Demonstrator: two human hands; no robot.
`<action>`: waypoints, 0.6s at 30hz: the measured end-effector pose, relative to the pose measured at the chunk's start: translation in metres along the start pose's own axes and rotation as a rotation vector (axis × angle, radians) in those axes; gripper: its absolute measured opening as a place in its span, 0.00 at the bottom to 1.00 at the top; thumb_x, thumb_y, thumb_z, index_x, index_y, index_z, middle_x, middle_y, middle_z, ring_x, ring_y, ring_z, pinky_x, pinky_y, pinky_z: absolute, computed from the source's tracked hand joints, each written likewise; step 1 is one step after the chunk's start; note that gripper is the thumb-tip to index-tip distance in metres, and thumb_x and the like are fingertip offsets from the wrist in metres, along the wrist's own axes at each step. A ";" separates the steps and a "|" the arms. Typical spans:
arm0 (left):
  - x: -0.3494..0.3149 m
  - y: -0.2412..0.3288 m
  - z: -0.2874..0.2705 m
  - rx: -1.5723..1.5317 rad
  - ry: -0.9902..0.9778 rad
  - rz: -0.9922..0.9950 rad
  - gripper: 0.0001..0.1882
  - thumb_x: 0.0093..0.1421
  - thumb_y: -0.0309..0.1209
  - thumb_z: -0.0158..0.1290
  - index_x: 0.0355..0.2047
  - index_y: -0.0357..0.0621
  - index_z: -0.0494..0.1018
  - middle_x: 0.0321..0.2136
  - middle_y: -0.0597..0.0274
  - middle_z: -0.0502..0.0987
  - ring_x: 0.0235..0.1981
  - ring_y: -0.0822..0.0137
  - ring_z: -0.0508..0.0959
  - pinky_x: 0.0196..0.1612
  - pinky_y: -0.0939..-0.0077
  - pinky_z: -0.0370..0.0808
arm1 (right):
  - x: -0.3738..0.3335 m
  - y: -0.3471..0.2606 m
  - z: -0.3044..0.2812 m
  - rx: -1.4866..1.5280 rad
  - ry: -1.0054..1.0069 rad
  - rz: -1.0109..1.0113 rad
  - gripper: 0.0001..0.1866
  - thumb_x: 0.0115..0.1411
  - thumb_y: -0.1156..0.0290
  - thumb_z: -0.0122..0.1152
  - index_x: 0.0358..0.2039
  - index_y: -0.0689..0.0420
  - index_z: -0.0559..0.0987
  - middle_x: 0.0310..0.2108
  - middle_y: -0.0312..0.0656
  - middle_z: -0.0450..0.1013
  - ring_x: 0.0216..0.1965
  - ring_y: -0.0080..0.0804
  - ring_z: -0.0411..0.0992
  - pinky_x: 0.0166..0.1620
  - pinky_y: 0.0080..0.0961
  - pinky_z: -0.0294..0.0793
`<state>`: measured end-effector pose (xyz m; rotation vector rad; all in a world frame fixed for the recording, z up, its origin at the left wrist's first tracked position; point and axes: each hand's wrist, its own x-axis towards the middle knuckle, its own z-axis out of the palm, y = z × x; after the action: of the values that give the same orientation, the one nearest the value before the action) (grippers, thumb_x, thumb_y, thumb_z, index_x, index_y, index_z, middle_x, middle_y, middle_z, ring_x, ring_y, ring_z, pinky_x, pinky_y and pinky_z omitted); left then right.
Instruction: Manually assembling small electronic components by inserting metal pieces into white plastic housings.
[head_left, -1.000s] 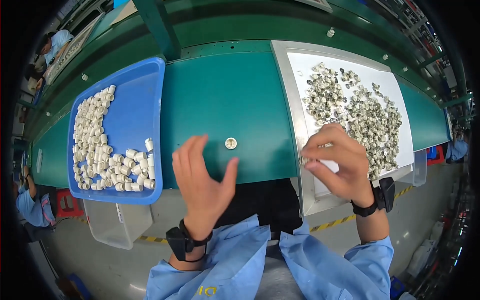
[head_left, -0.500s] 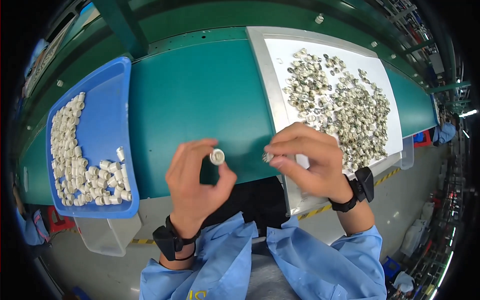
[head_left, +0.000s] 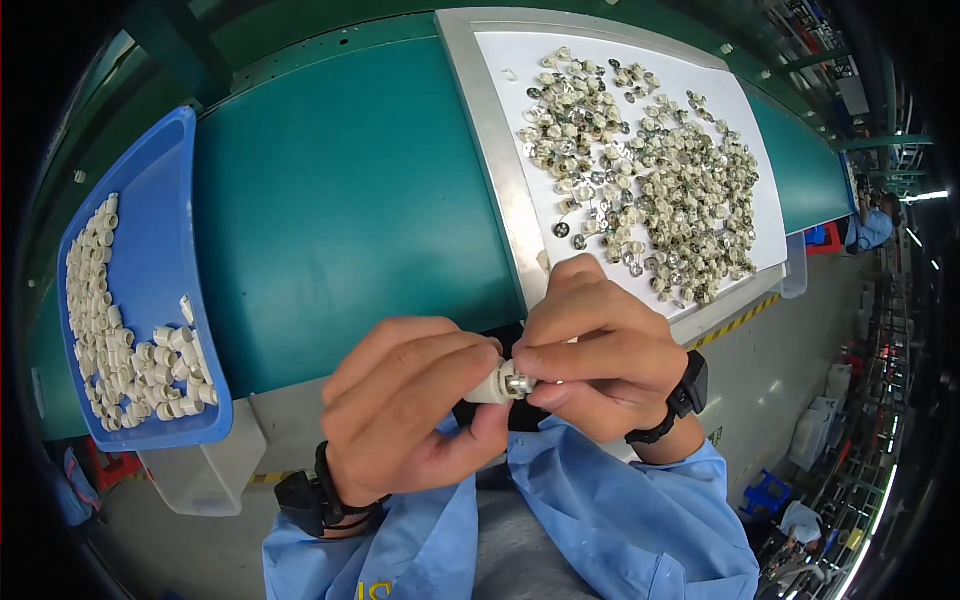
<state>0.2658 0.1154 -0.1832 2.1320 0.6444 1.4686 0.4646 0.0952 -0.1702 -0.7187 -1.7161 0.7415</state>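
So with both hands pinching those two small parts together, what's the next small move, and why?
Probably press the metal piece fully into the white cap: the right hand holds it at the cap's open end, the left hand grips the cap, and metal shows between the fingertips.

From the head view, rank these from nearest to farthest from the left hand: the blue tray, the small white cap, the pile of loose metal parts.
1. Small white cap: pinched in the left hand, touching.
2. Blue tray: off to the left, on the green belt.
3. Pile of loose metal parts: upper right, on the white sheet, beyond the right hand.
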 end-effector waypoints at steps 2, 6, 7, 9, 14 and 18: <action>-0.001 0.002 0.003 -0.019 -0.010 -0.012 0.17 0.52 0.24 0.62 0.42 0.31 0.74 0.28 0.48 0.82 0.27 0.56 0.80 0.28 0.69 0.77 | -0.001 -0.001 -0.002 -0.048 0.020 -0.042 0.11 0.53 0.74 0.72 0.37 0.59 0.85 0.33 0.40 0.77 0.27 0.29 0.72 0.36 0.29 0.62; -0.005 0.003 0.008 -0.056 -0.040 0.012 0.18 0.55 0.26 0.63 0.44 0.32 0.73 0.28 0.48 0.82 0.28 0.56 0.81 0.28 0.70 0.78 | -0.004 -0.006 -0.006 -0.115 0.031 -0.062 0.12 0.50 0.74 0.74 0.37 0.57 0.86 0.30 0.36 0.77 0.26 0.27 0.71 0.37 0.27 0.59; -0.006 0.005 0.009 -0.058 -0.040 0.011 0.18 0.55 0.26 0.63 0.44 0.32 0.73 0.28 0.48 0.82 0.28 0.56 0.81 0.28 0.70 0.78 | -0.005 -0.008 -0.007 -0.135 0.032 -0.062 0.12 0.50 0.74 0.73 0.37 0.57 0.86 0.29 0.35 0.76 0.25 0.26 0.70 0.37 0.27 0.58; -0.005 0.010 0.013 -0.051 -0.019 -0.015 0.17 0.52 0.24 0.65 0.41 0.33 0.76 0.30 0.51 0.82 0.29 0.57 0.81 0.29 0.71 0.79 | -0.005 -0.013 -0.010 -0.153 0.025 -0.053 0.12 0.50 0.74 0.73 0.37 0.57 0.86 0.29 0.35 0.76 0.25 0.26 0.71 0.37 0.27 0.59; -0.006 0.012 0.019 0.014 0.021 0.033 0.15 0.51 0.24 0.66 0.39 0.33 0.77 0.30 0.52 0.82 0.29 0.58 0.81 0.28 0.72 0.79 | -0.009 -0.015 -0.014 -0.203 0.009 -0.044 0.10 0.52 0.74 0.71 0.36 0.58 0.85 0.29 0.38 0.77 0.26 0.29 0.74 0.36 0.28 0.58; -0.008 0.009 0.023 0.024 -0.021 0.038 0.19 0.56 0.27 0.64 0.46 0.34 0.72 0.28 0.51 0.81 0.27 0.56 0.81 0.27 0.71 0.78 | -0.012 -0.012 -0.017 -0.225 0.003 -0.064 0.08 0.53 0.75 0.69 0.35 0.59 0.84 0.29 0.40 0.78 0.26 0.30 0.76 0.35 0.28 0.57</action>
<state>0.2860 0.1011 -0.1908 2.1860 0.6201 1.4629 0.4831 0.0805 -0.1639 -0.8131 -1.8297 0.5076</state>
